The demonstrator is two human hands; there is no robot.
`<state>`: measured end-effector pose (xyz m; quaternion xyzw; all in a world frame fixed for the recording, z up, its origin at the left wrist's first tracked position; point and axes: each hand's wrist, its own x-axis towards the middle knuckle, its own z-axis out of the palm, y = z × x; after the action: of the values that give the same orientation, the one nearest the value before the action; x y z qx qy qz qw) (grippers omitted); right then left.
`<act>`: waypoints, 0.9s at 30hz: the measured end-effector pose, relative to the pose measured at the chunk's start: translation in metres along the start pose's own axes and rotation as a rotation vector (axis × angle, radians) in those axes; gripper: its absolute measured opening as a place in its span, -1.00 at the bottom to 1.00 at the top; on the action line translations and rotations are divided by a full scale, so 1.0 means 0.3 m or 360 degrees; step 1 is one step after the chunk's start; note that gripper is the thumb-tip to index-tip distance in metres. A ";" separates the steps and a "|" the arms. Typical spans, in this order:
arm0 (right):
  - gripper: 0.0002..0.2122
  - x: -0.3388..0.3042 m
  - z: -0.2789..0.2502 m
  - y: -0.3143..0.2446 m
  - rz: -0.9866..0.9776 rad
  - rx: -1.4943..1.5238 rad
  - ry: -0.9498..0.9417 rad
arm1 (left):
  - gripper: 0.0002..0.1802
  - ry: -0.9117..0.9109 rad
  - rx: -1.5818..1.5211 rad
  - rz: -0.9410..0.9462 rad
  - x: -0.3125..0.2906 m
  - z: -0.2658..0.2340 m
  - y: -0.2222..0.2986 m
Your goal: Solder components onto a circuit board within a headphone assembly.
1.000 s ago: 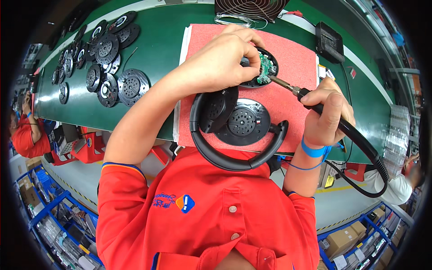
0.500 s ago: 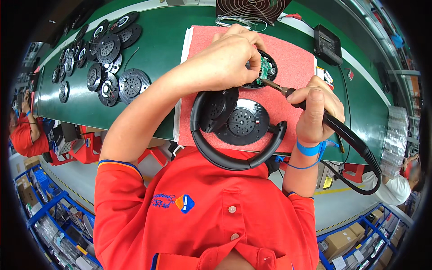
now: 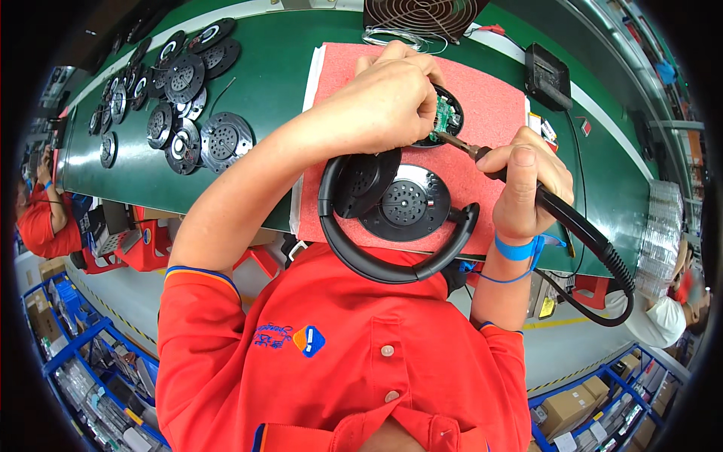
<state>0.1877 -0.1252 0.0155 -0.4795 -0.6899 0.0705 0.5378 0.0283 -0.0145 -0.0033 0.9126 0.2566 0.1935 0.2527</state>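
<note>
Headband [image 3: 380, 270], black and curved, lies on our side of both hands, next to a perforated disc [image 3: 407, 205] on the pink mat [image 3: 493, 83]. Our right hand [image 3: 531, 184] grips a soldering iron [image 3: 578, 222], its tip at the green circuit board [image 3: 446, 115] in the round black cup [image 3: 455, 99] between our hands. Our left hand [image 3: 395, 102] curls over that cup; its fingertips are hidden, so we cannot tell what it pinches. Well left of it we see dark discs [image 3: 226, 142]; beyond the right hand, a black tray [image 3: 548, 75].
</note>
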 end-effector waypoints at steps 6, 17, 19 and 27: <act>-0.66 -0.021 -0.020 0.021 -0.0158 0.0042 0.0186 | -0.91 0.0053 0.0005 0.0015 -0.007 0.002 -0.014; -0.64 -0.336 -0.084 -0.103 0.0141 0.0054 -0.0550 | -0.83 0.0128 -0.0257 0.0385 -0.028 -0.042 -0.083; -0.68 -0.347 -0.065 -0.100 0.0126 0.0081 -0.0615 | -0.77 -0.0218 -0.0311 -0.0060 -0.059 -0.226 -0.122; -0.75 -0.280 -0.169 -0.135 -0.0161 -0.0134 -0.0748 | -0.72 -0.0098 0.1185 -0.1093 0.078 -0.552 -0.656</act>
<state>0.2019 -0.2299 0.0045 -0.4368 -0.8215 0.1242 0.3450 -0.1061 0.2044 0.0238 0.8091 0.5859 -0.0324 -0.0332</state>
